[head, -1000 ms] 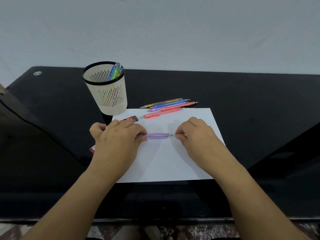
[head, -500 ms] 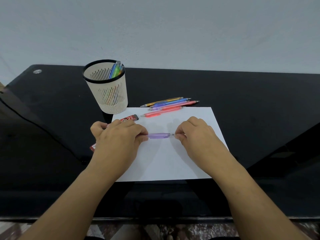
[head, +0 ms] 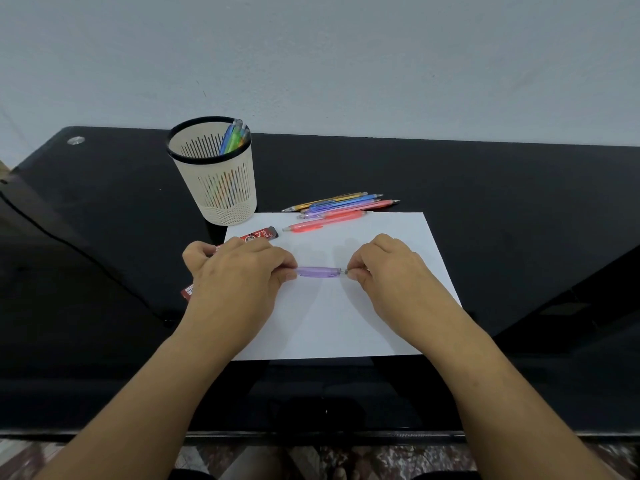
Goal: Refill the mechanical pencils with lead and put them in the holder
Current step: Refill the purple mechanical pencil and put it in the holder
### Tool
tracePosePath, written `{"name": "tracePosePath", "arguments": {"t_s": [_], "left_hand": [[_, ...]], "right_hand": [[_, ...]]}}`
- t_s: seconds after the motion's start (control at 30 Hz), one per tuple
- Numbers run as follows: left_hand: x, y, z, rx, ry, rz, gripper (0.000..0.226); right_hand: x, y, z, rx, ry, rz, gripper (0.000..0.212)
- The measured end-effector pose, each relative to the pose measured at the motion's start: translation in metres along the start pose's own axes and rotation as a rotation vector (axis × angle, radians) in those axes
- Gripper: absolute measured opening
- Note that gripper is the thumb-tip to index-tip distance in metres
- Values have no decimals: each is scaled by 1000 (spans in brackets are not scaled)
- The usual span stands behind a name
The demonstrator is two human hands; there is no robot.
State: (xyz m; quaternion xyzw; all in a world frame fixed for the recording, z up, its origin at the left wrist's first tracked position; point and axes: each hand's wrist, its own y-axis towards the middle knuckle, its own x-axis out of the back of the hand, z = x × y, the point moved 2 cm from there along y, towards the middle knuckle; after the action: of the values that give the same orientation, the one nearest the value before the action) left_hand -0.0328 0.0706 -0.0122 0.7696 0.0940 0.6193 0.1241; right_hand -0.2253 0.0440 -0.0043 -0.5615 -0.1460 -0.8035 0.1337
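A purple mechanical pencil [head: 318, 272] lies level above the white paper [head: 346, 323], held between both hands. My left hand [head: 235, 275] grips its left end; my right hand [head: 384, 268] pinches something small at the metal tip on its right end, too small to tell what. Several coloured pencils [head: 341, 206] lie in a bunch at the paper's far edge. The cream slotted holder [head: 218, 188] stands at the back left with a few pencils [head: 234, 138] inside. A red lead case [head: 259, 234] lies behind my left hand.
Another red item [head: 187, 292] pokes out under my left hand at the paper's left edge. The black glass table [head: 485, 202] runs to a pale wall. A dark cable [head: 69, 244] crosses the left side.
Both hands keep the same hold on the purple pencil; only the view shifted slightly.
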Motion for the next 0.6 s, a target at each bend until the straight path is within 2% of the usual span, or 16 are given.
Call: {"name": "tracePosePath", "arguments": {"t_s": [0.3, 0.6], "left_hand": [[2, 1, -1, 22, 49, 76, 21], [0, -1, 2, -5, 20, -26, 7]], "right_hand": [[-1, -1, 1, 2, 22, -3, 19], [-4, 0, 0, 15, 35, -8, 17]]}}
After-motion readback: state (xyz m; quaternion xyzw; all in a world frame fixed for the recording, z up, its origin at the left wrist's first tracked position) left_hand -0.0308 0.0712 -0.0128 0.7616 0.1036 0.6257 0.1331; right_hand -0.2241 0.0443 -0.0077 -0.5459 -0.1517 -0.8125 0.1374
